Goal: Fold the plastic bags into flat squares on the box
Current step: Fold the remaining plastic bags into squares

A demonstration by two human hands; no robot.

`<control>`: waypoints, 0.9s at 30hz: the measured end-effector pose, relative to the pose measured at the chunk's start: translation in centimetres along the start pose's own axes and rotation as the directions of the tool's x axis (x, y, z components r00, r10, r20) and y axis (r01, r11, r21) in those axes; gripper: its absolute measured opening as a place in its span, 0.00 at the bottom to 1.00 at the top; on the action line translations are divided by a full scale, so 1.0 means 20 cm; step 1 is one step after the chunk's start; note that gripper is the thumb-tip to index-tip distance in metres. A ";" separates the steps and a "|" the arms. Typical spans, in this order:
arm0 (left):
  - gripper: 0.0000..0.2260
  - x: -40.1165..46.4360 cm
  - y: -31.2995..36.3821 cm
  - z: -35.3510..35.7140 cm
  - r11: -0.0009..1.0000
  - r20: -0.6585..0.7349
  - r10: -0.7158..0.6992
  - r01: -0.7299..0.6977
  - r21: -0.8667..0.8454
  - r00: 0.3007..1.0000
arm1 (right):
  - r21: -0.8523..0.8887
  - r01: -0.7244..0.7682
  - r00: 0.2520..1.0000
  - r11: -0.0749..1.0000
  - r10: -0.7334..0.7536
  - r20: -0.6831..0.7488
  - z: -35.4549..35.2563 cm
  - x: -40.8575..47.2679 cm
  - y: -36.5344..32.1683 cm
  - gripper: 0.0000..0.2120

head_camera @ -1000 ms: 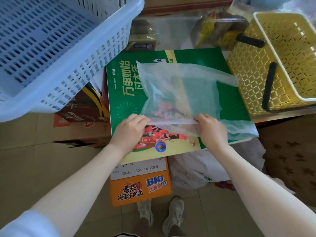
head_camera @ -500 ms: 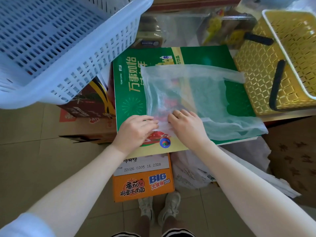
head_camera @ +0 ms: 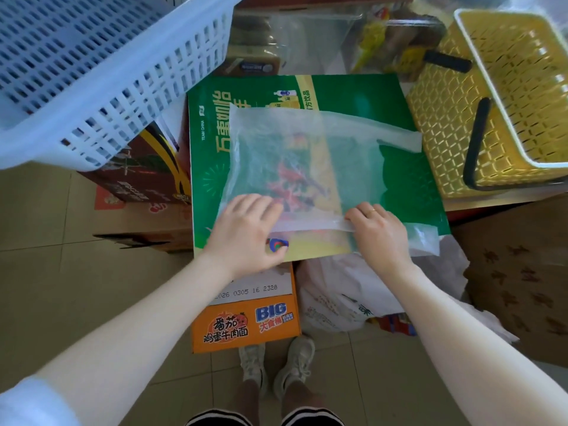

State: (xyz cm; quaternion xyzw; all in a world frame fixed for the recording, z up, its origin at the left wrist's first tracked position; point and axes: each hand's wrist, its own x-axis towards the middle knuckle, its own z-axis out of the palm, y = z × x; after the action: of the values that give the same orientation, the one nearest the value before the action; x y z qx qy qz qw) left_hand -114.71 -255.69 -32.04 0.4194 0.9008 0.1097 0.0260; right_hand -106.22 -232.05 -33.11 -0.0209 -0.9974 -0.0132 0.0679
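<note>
A thin translucent plastic bag point(head_camera: 307, 158) lies spread flat on top of a green printed box point(head_camera: 209, 186). One handle strap points right near the far edge, another runs along the near edge. My left hand point(head_camera: 249, 232) rests flat on the bag's near left corner, fingers straight. My right hand point(head_camera: 381, 235) presses on the near edge strap toward the right, fingers bent down onto the plastic; a ring shows on one finger.
A white slotted basket point(head_camera: 92, 72) overhangs the upper left. A yellow basket point(head_camera: 461, 118) with black handles stands right of the box. An orange noodle carton point(head_camera: 246, 324) and white crumpled bags point(head_camera: 353, 296) sit below the box's near edge, beside my shoes.
My right hand has slid from the middle of the bag's near edge out to the right along the strap. My left hand has spread flat on the left corner. The camera view shifted slightly.
</note>
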 end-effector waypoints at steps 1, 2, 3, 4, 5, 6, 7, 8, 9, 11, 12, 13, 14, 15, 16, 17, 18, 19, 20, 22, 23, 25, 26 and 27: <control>0.26 0.05 0.07 0.03 1.000 -0.008 0.023 -0.023 -0.011 1.000 | 0.021 0.001 1.000 1.000 -0.001 -0.010 0.01 -0.01 -0.01 0.13; 0.25 0.11 0.13 0.07 0.998 -0.018 0.043 -0.043 -0.034 0.999 | 0.046 0.003 1.000 0.999 -0.002 -0.022 0.02 -0.01 -0.03 0.13; 0.23 0.16 0.18 0.11 0.997 -0.027 0.059 -0.060 -0.057 0.998 | 0.073 0.004 0.999 0.997 -0.001 -0.033 0.03 -0.02 -0.04 0.12; 0.21 0.19 0.22 0.15 0.995 -0.028 0.070 -0.072 -0.070 0.997 | 0.093 0.004 0.999 0.996 0.000 -0.044 0.03 -0.02 -0.05 0.10; 0.18 0.22 0.24 0.17 0.993 -0.022 0.080 -0.081 -0.080 0.997 | 0.102 -0.001 0.999 0.995 0.006 -0.052 0.04 -0.04 -0.05 0.09; 0.17 0.22 0.26 0.19 0.992 -0.016 0.089 -0.090 -0.086 0.996 | 0.108 -0.011 0.998 0.994 0.017 -0.054 0.04 -0.05 -0.03 0.08; 0.18 0.22 0.26 0.20 0.991 -0.010 0.093 -0.093 -0.092 0.996 | 0.118 -0.025 0.998 0.993 0.032 -0.052 0.03 -0.07 0.00 0.08; 0.19 0.20 0.25 0.21 0.991 -0.021 0.087 -0.089 -0.099 0.996 | 0.128 -0.044 0.998 0.991 0.050 -0.043 0.02 -0.10 0.04 0.08; 0.19 0.19 0.23 0.21 0.992 -0.040 0.070 -0.074 -0.107 0.997 | 0.130 -0.069 0.997 0.989 0.073 -0.030 0.01 -0.14 0.11 0.09; 0.20 0.15 0.18 0.22 0.994 -0.059 0.023 -0.029 -0.106 0.998 | 0.117 -0.146 0.989 0.982 0.146 0.013 -0.02 -0.23 0.25 0.10; 0.19 0.14 0.15 0.23 0.996 -0.054 0.012 -0.017 -0.090 0.998 | 0.122 -0.203 0.979 0.971 0.200 0.041 -0.04 -0.27 0.31 0.10; 0.19 0.13 0.14 0.23 0.997 -0.038 0.009 -0.012 -0.073 0.999 | 0.147 -0.273 0.962 0.951 0.266 0.067 -0.05 -0.30 0.35 0.10; 0.20 0.13 0.15 0.22 0.998 -0.006 0.003 -0.004 -0.064 1.000 | 0.194 -0.348 0.937 0.917 0.336 0.092 -0.07 -0.32 0.37 0.10; 0.22 0.13 0.17 0.20 0.997 0.037 -0.014 0.016 -0.069 0.999 | 0.267 -0.422 0.906 0.866 0.402 0.128 -0.07 -0.32 0.37 0.10; 0.23 0.14 0.19 0.18 0.995 0.071 -0.047 0.053 -0.080 0.996 | 0.359 -0.486 0.873 0.797 0.456 0.171 -0.08 -0.32 0.36 0.12; 0.23 0.15 0.22 0.17 0.991 0.075 -0.091 0.097 -0.091 0.993 | 0.454 -0.530 0.845 0.717 0.489 0.215 -0.08 -0.30 0.34 0.13; 0.23 0.16 0.24 0.18 0.986 0.064 -0.126 0.132 -0.099 0.990 | 0.534 -0.550 0.828 0.642 0.501 0.250 -0.09 -0.29 0.32 0.14; 0.24 0.17 0.25 0.19 0.984 0.050 -0.143 0.147 -0.103 0.988 | 0.584 -0.547 0.826 0.600 0.498 0.263 -0.10 -0.27 0.31 0.15; 0.26 0.17 0.26 0.20 0.983 0.043 -0.150 0.154 -0.101 0.988 | 0.602 -0.534 0.834 0.594 0.487 0.258 -0.11 -0.26 0.30 0.17; 0.27 0.16 0.26 0.22 0.977 0.037 -0.176 0.179 -0.112 0.984 | 0.569 -0.500 0.859 0.653 0.456 0.232 -0.12 -0.28 0.32 0.24; 0.28 0.15 0.26 0.22 0.972 0.033 -0.199 0.201 -0.124 0.980 | 0.539 -0.485 0.870 0.689 0.444 0.216 -0.12 -0.30 0.34 0.26; 0.31 0.13 0.25 0.23 0.963 0.020 -0.239 0.240 -0.124 0.971 | 0.484 -0.506 0.861 0.714 0.453 0.232 -0.10 -0.33 0.40 0.27; 0.31 0.12 0.26 0.23 0.962 0.014 -0.246 0.246 -0.116 0.969 | 0.463 -0.541 0.841 0.702 0.467 0.274 -0.10 -0.34 0.43 0.28; 0.32 0.12 0.26 0.23 0.963 0.017 -0.246 0.246 -0.108 0.969 | 0.435 -0.569 0.822 0.698 0.468 0.326 -0.10 -0.34 0.44 0.29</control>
State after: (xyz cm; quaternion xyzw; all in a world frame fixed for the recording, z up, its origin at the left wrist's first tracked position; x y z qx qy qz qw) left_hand -111.77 -249.80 -35.37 0.3025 0.9385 0.1539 0.0636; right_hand -98.85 -223.62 -31.86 -0.2845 -0.9180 0.2752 -0.0236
